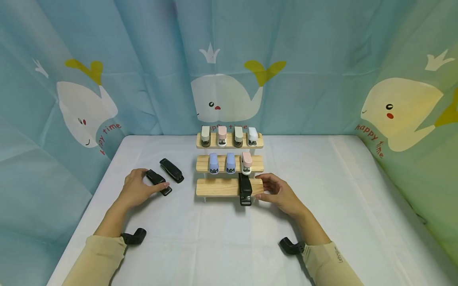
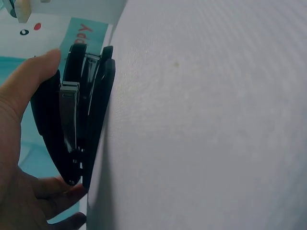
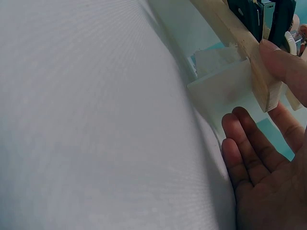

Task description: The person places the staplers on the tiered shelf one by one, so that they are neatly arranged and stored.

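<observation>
On the left of the table my left hand (image 1: 137, 190) grips a black stapler (image 2: 53, 110), thumb at one end and fingers at the other. Its base rests against the white tabletop in the left wrist view. A second black stapler (image 1: 171, 170) lies just beyond it. My right hand (image 1: 280, 195) holds the right end of the three-tier wooden display rack (image 1: 216, 188) at its lowest plank, thumb in front and index finger behind. Its other fingers are extended below the plank in the right wrist view. Close to that thumb, a black stapler (image 1: 245, 188) stands on the lowest tier, its front end overhanging.
Small blue staplers (image 1: 213, 162) and a pink one (image 1: 246, 161) fill part of the middle tier. Several grey, pink and white mini staplers (image 1: 222, 135) line the top tier. A blue whale-print curtain (image 1: 307, 47) hangs behind the white table (image 1: 222, 242).
</observation>
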`<state>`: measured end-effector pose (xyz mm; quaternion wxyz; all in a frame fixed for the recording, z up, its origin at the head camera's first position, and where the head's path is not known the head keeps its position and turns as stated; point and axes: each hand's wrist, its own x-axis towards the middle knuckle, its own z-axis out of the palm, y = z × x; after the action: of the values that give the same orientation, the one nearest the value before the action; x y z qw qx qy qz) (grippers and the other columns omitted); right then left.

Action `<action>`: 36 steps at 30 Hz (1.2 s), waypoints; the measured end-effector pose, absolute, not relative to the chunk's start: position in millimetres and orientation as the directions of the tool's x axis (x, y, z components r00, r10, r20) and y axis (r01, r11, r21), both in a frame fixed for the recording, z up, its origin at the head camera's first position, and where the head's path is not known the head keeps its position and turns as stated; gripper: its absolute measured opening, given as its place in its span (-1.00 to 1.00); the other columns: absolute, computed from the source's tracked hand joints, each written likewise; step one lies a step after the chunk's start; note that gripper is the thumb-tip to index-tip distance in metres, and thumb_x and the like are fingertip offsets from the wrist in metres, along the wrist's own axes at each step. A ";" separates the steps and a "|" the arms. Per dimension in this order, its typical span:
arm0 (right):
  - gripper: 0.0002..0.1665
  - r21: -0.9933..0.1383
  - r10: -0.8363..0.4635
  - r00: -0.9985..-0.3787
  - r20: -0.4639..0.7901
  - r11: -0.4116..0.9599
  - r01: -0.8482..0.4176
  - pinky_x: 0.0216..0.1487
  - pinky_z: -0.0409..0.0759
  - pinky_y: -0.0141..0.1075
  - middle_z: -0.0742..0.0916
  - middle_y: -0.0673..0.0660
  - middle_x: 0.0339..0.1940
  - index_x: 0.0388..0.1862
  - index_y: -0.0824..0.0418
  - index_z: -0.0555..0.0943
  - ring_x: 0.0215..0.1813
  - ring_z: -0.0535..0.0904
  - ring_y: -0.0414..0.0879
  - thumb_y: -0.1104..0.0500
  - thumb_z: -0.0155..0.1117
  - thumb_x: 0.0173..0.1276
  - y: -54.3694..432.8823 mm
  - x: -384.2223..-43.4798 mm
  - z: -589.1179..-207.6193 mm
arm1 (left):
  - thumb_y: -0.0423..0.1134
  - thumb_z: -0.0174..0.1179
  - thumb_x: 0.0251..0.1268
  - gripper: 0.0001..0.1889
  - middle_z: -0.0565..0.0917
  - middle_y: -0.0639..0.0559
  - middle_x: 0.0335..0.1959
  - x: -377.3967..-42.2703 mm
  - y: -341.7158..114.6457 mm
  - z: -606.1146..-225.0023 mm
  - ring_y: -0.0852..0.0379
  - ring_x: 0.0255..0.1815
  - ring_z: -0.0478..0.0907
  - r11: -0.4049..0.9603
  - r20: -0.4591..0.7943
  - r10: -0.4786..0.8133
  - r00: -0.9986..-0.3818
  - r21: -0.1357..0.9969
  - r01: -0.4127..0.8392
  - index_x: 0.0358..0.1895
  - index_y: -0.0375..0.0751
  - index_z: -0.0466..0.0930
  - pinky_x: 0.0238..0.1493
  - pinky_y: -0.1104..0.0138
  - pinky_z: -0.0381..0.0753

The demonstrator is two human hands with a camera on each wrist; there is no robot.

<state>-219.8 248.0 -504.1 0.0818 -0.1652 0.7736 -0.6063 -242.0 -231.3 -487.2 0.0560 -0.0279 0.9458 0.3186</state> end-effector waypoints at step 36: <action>-0.34 -0.963 -0.357 -0.931 0.072 0.217 -0.158 0.12 0.65 -0.37 0.65 0.22 0.14 0.33 0.27 0.51 0.08 0.64 -0.03 0.31 0.52 0.27 248.3 -219.6 -503.7 | 0.48 0.45 -0.04 0.32 0.23 -0.40 0.57 -230.5 -221.2 -480.2 -0.39 0.58 0.18 0.714 -0.127 -0.081 -0.989 0.684 -0.146 0.60 -0.34 0.06 0.52 -0.24 0.28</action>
<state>-219.6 248.3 -503.7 0.0826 -0.1658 0.7756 -0.6035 -230.5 -221.2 -480.2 0.0438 -0.0612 0.9248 0.3729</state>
